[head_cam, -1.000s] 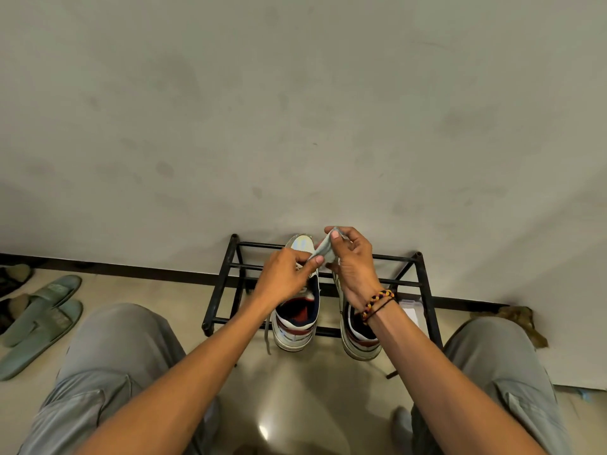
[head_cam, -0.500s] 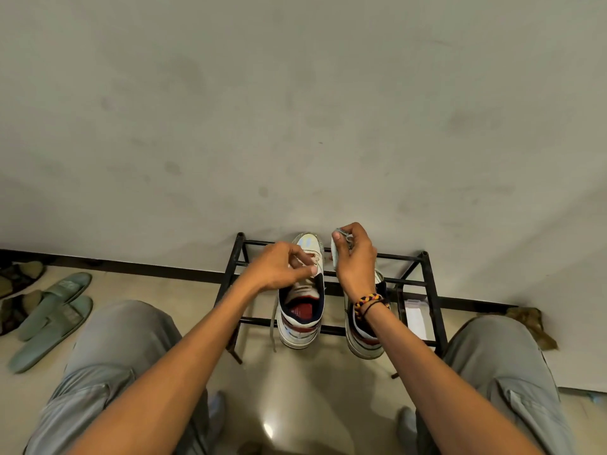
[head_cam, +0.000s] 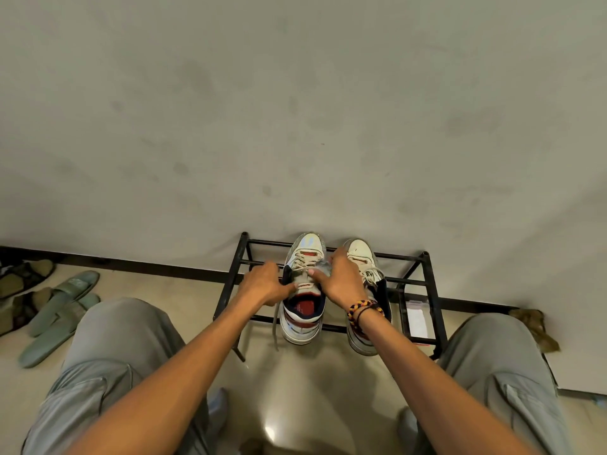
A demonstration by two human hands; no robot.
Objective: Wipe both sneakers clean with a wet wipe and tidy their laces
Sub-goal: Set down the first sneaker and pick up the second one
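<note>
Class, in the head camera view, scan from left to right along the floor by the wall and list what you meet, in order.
Green slippers → left hand → left sneaker → right hand → right sneaker → white packet on the black rack → brown cloth.

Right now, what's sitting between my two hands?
In the head view, the left sneaker's tongue and laces lie between the left hand and right hand, with the wet wipe bunched by the right hand.

left hand point(head_cam: 265, 285), right hand point(head_cam: 341, 279) on left sneaker point(head_cam: 303, 290), black rack point(head_cam: 427, 284)
</note>
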